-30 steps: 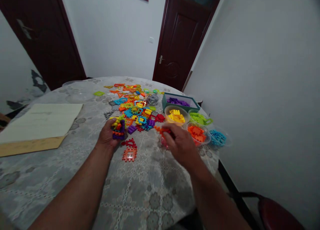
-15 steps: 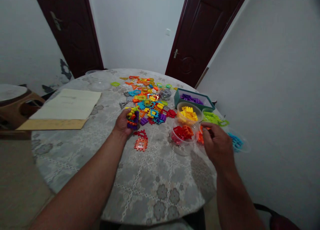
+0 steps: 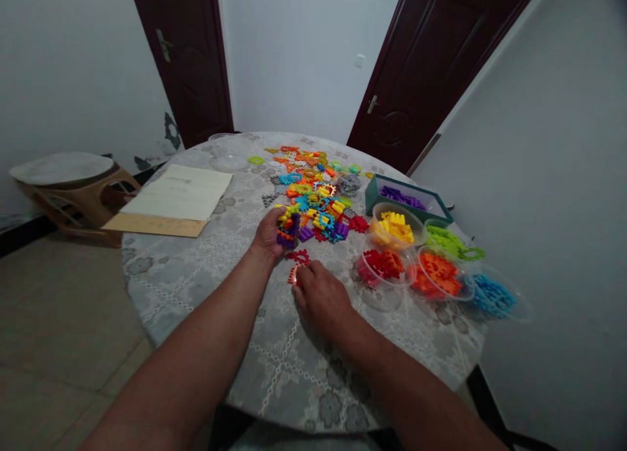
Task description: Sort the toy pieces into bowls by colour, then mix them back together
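My left hand (image 3: 270, 232) is closed around a bunch of interlocking plastic building pieces (image 3: 288, 229), mostly purple, yellow, orange and green. Below it, the curled fingers of my right hand (image 3: 323, 294) are on an orange square building piece (image 3: 292, 275) at table level, covering most of it. Just above that piece lies a red notched piece (image 3: 298, 256), flat on the tablecloth. Past my left hand spreads a heap of mixed pieces (image 3: 313, 196) in many colours.
To the right stand clear tubs of red pieces (image 3: 379, 263), yellow pieces (image 3: 396, 226), orange pieces (image 3: 437, 273), green pieces (image 3: 450, 241) and blue pieces (image 3: 494, 295). Behind them is a green box (image 3: 372, 193) with purple pieces. Paper (image 3: 181, 193) lies left; a stool (image 3: 73, 183) stands beyond.
My right hand has moved left from the orange tub to the orange square piece. My left hand still holds its bunch. The view has swung left.
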Action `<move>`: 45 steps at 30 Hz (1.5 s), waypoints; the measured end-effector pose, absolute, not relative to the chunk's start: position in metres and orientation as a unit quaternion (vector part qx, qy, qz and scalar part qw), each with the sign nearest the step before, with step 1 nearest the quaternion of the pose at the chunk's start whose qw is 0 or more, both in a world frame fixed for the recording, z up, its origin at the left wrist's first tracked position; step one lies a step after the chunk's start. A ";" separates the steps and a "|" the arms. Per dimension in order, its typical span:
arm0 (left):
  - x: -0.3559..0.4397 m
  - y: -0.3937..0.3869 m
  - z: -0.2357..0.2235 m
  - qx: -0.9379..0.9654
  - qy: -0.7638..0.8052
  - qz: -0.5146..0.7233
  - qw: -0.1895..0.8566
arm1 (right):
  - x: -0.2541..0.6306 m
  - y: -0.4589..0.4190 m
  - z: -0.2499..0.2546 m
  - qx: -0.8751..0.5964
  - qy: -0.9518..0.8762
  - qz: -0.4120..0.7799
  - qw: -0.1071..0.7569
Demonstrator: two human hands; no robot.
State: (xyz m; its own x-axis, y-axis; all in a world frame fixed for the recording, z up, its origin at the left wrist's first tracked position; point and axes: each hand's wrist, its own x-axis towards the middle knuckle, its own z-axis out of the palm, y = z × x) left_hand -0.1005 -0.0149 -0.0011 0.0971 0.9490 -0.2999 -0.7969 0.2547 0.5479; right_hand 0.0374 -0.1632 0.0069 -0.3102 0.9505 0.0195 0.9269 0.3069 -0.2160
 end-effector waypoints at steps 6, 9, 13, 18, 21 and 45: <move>-0.100 -0.016 0.002 0.128 0.313 0.594 0.731 | 0.050 -0.165 -0.011 -0.543 -0.839 0.012 0.022; -0.100 -0.016 0.004 0.130 0.314 0.588 0.734 | 0.053 -0.169 -0.014 -0.526 -0.850 0.007 0.027; -0.102 -0.012 0.003 0.145 0.319 0.584 0.732 | 0.057 -0.181 -0.002 -0.523 -0.846 0.032 0.094; -0.105 -0.009 -0.001 0.165 0.315 0.584 0.729 | 0.096 -0.205 0.043 -0.508 -0.790 0.043 0.342; -0.105 -0.008 -0.002 0.162 0.321 0.580 0.731 | 0.152 -0.211 0.069 -0.567 -0.715 -0.046 0.407; -0.100 -0.016 0.004 0.120 0.324 0.585 0.734 | 0.059 -0.168 0.028 -0.554 -0.822 0.078 0.107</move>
State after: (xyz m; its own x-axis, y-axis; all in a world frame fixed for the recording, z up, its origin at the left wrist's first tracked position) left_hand -0.1000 -0.0161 0.0043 0.1059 0.9362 -0.3352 -0.7805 0.2871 0.5553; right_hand 0.0590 -0.1675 0.0276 -0.3626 0.9276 0.0898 0.8940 0.3735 -0.2474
